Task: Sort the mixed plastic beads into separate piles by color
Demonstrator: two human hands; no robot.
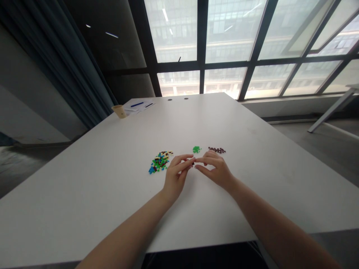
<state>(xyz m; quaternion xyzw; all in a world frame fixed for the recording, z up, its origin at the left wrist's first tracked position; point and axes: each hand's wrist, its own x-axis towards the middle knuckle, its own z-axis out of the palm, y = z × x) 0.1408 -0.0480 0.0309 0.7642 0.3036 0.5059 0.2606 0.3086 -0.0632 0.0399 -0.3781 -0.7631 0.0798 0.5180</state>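
Observation:
My left hand (176,172) is closed, with a small dark toy brick (193,163) pinched at its fingertips just above the white table. From the other side my right hand (218,170) reaches toward that brick. Its thumb and index finger are apart, tips close to the brick; contact is hard to make out. Left of my left hand lies a mixed pile of tiny bricks (160,161) in green, blue, yellow, cream and dark red. Beyond my fingers sit a small green brick heap (196,149) and a dark brown brick group (217,150).
The white table (112,172) stretches away toward the windows. At its far left are a paper cup (119,111), some papers (142,108) and a blue pen (137,104). A blue curtain (64,56) hangs at the left.

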